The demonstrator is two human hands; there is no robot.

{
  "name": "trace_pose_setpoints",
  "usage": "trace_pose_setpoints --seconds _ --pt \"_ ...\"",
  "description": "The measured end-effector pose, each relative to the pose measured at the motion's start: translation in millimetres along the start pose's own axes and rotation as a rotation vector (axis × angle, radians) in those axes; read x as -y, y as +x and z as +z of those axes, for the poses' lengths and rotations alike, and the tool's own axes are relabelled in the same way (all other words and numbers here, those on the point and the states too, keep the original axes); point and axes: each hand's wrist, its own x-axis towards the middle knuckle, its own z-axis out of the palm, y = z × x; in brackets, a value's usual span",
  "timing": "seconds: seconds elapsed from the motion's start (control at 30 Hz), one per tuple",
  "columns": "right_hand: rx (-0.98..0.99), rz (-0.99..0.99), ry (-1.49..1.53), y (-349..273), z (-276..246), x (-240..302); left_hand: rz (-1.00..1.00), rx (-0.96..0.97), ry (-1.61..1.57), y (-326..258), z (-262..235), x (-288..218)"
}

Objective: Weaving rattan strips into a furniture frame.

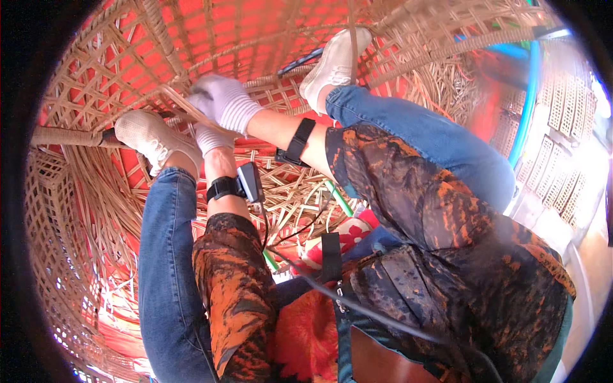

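Tan cane strip (191, 107) slants beside our right hand (225, 100) towards eleven o'clock, by the open-woven cane lattice (161, 35). We judge that a sharp bend could crack it, and uneven tension could let it slip. Our right grip is partly curled but blurred, so we cannot tell whether it clasps the strip; our left hand (211, 136), mostly hidden beneath, shows no clear grip. Our left shoe (142, 132), at ten o'clock, might pin strands. Loose cane strips (290, 191) near the dial's centre could snag the black cable (264, 223).
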Motion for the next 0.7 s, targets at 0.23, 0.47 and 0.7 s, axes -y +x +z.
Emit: trace_pose_setpoints --seconds 0.23,0.47,0.7 --pt "0.01 0.211 0.23 3.1 11.2 14.1 -0.11 -0.084 0.062 2.7 -23.4 40.4" --pt "0.144 0.047 -0.377 3.0 -9.5 39.9 -0.533 -0.027 1.726 -36.3 -23.5 11.9" --pt "0.246 -0.064 -0.547 0.4 -22.3 39.9 0.672 -0.289 1.77 -145.3 194.7 -101.6"
